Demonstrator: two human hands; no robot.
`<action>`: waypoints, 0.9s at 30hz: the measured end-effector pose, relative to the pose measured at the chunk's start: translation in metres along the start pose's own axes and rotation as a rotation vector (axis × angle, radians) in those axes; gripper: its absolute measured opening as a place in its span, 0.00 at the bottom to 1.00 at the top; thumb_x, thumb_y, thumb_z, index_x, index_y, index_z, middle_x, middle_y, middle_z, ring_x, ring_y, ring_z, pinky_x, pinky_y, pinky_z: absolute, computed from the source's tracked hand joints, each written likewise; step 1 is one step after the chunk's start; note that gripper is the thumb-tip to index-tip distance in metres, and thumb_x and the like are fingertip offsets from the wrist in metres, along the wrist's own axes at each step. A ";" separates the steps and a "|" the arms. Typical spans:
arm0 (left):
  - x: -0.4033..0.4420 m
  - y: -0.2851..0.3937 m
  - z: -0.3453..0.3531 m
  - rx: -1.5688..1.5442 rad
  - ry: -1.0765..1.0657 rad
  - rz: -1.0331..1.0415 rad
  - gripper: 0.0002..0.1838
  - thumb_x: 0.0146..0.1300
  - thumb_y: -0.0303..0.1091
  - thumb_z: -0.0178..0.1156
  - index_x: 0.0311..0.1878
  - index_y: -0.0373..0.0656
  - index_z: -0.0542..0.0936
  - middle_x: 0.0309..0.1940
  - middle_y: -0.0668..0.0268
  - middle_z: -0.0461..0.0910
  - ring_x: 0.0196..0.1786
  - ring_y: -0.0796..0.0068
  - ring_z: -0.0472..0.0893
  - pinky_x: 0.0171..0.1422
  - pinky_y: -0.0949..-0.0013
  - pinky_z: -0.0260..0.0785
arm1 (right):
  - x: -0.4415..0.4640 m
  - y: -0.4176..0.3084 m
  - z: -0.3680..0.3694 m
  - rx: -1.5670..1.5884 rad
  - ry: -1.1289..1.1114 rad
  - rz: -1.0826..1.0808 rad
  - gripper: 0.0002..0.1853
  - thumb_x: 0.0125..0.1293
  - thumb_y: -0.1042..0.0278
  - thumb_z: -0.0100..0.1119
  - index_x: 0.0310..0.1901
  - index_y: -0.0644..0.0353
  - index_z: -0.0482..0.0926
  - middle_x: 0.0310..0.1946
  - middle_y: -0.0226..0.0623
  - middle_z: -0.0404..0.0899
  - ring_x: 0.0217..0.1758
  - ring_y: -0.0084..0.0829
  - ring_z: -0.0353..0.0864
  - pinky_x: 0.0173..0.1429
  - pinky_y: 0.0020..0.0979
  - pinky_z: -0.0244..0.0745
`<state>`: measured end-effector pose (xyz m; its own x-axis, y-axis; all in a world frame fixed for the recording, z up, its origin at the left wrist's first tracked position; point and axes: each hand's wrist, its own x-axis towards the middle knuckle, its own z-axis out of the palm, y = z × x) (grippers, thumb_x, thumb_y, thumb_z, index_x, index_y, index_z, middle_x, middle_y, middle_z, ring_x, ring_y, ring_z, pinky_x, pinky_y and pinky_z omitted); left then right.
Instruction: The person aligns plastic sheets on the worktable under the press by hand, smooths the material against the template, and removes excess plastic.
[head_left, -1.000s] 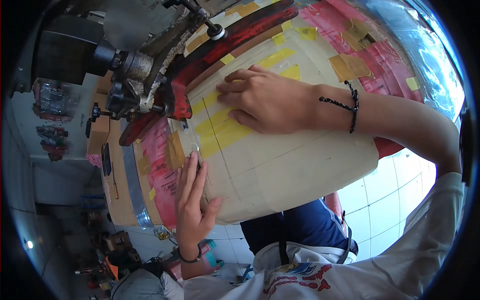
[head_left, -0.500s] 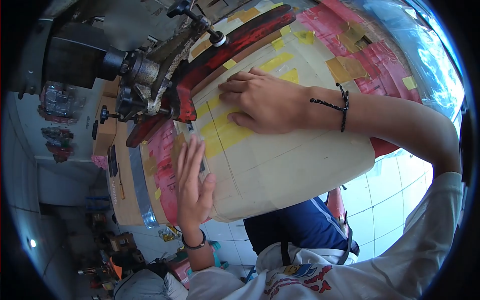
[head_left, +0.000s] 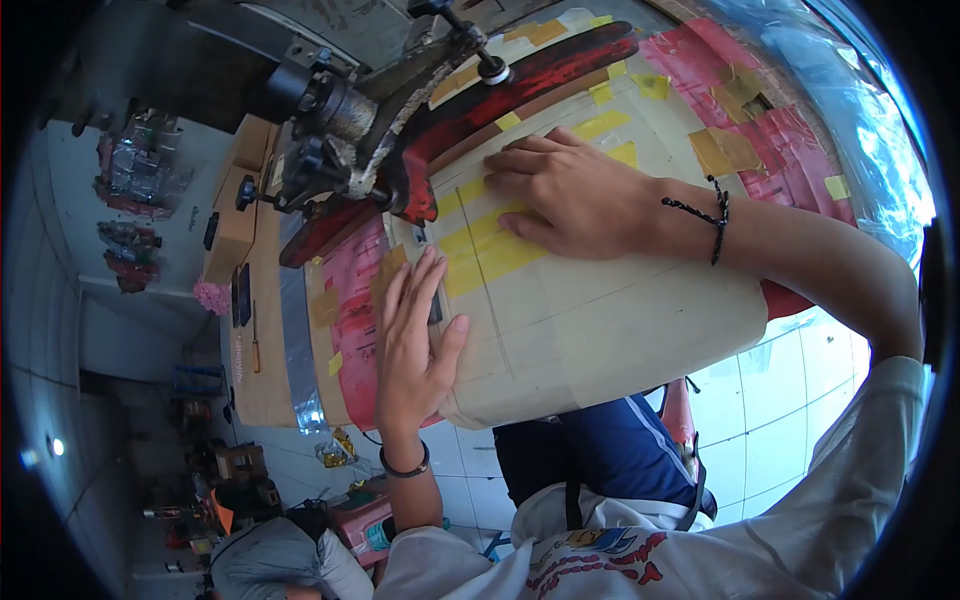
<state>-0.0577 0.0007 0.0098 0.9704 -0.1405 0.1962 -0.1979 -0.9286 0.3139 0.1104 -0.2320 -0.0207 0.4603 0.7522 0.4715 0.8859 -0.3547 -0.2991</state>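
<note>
A cream sheet (head_left: 620,320) with pencil lines and yellow tape strips (head_left: 490,255) lies over a work surface. My right hand (head_left: 585,195), a black braided band at its wrist, rests palm down on the sheet and tape, fingers slightly bent and apart. At the sheet's left edge lies my left hand (head_left: 415,345), fingers stretched and thumb apart, nothing held. A small dark strip shows beside its fingers, partly covered. Just beyond both hands, a worn red curved bar (head_left: 530,80) of a machine spans the sheet's far edge.
Machine arms with black knobs (head_left: 493,70) stand at upper left. Pink and brown taped material (head_left: 790,150) extends beyond the sheet, with clear plastic (head_left: 850,110) at the far right. A wooden board (head_left: 262,330) is at left, boxes (head_left: 235,220) behind it. Grey cloth (head_left: 265,560) shows lower left.
The camera view has shifted, moving the machine and sheet rightward in the picture. My left hand has slid farther up along the sheet's left edge; my right hand stays at about the same place on it.
</note>
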 end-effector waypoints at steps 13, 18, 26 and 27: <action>-0.001 -0.003 0.007 -0.028 0.079 -0.031 0.28 0.74 0.39 0.61 0.75 0.42 0.75 0.77 0.58 0.72 0.80 0.46 0.66 0.85 0.48 0.55 | -0.001 0.002 0.002 -0.042 0.097 -0.062 0.24 0.72 0.56 0.61 0.60 0.67 0.82 0.66 0.48 0.80 0.71 0.43 0.77 0.74 0.43 0.67; -0.002 -0.001 0.007 -0.027 0.092 -0.056 0.28 0.74 0.39 0.61 0.75 0.43 0.75 0.78 0.58 0.71 0.80 0.47 0.66 0.85 0.48 0.55 | 0.001 -0.003 -0.007 -0.005 -0.021 0.002 0.25 0.72 0.58 0.61 0.64 0.67 0.80 0.72 0.49 0.75 0.76 0.45 0.72 0.78 0.46 0.65; -0.005 0.000 0.008 -0.056 0.116 -0.048 0.26 0.74 0.41 0.62 0.72 0.43 0.77 0.79 0.56 0.70 0.80 0.48 0.66 0.84 0.48 0.55 | 0.001 -0.001 -0.006 -0.007 -0.011 -0.025 0.24 0.72 0.58 0.61 0.62 0.66 0.82 0.71 0.47 0.77 0.74 0.44 0.74 0.76 0.45 0.65; -0.005 -0.001 0.009 -0.055 0.118 -0.050 0.26 0.74 0.41 0.62 0.72 0.43 0.78 0.79 0.56 0.70 0.80 0.48 0.66 0.84 0.48 0.56 | 0.001 -0.001 -0.005 -0.013 0.000 -0.028 0.24 0.73 0.57 0.60 0.62 0.65 0.82 0.70 0.47 0.78 0.74 0.43 0.74 0.76 0.44 0.65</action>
<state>-0.0616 -0.0005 0.0002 0.9570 -0.0505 0.2857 -0.1603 -0.9128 0.3756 0.1103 -0.2340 -0.0163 0.4349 0.7622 0.4795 0.8993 -0.3404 -0.2745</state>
